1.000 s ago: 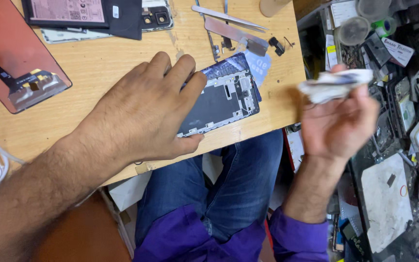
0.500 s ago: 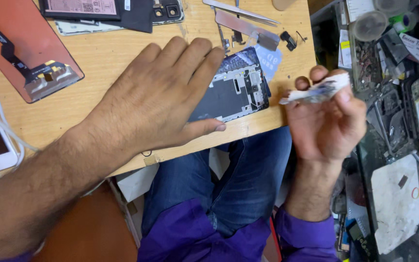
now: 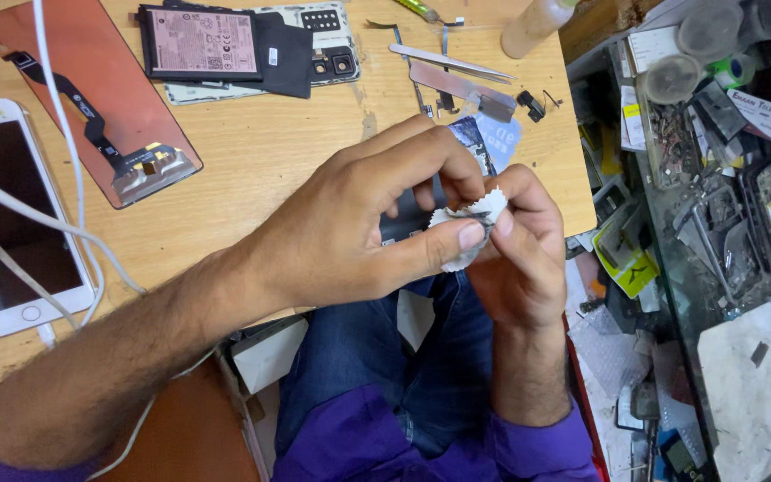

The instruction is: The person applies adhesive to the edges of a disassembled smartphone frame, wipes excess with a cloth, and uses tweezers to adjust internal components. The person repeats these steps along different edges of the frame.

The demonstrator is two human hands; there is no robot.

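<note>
Both hands meet over the front edge of the wooden table. My left hand pinches a small white packet with a zigzag edge between thumb and fingers. My right hand grips the same packet from the other side. Beneath the hands lies an opened phone body, mostly hidden, with only its far corner showing.
A white phone with a white cable lies at the left. A reddish screen panel with a flex cable and a dismantled phone with its battery lie beyond. Tweezers, small parts and a bottle sit at the far right. A cluttered shelf stands right.
My left hand has lifted off the opened phone body and joined my right hand on the white packet. My right hand has moved left, over the table's edge.
</note>
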